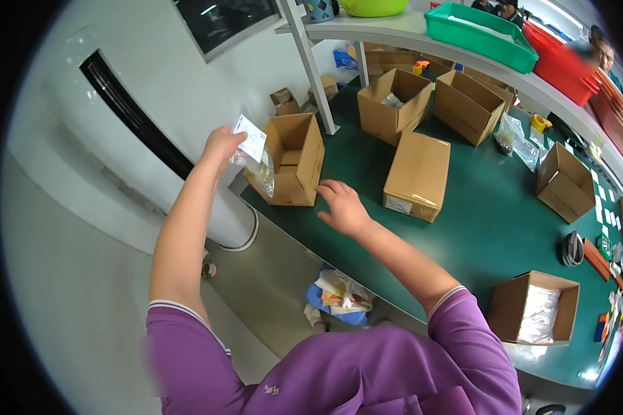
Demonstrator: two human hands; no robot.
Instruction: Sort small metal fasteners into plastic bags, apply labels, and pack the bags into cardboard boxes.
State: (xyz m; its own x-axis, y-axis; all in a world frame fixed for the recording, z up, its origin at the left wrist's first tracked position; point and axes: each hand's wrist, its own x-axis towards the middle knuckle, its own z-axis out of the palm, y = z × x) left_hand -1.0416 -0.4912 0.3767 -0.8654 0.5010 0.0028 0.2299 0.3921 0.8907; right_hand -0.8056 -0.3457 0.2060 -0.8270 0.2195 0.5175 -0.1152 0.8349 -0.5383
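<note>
My left hand is closed on a clear plastic bag with a white printed label at its top. The bag hangs down at the left side of an open cardboard box; what is inside the bag is hard to make out. My right hand is beside the right wall of that box, its fingers apart and slightly curled, with nothing in them. A closed, taped carton lies on the green table to the right of my right hand.
Further back stand open boxes; another box is at the right. A box with silvery wrapping sits near right. Overhead, a shelf carries a green tray. Below the table edge is a blue bin.
</note>
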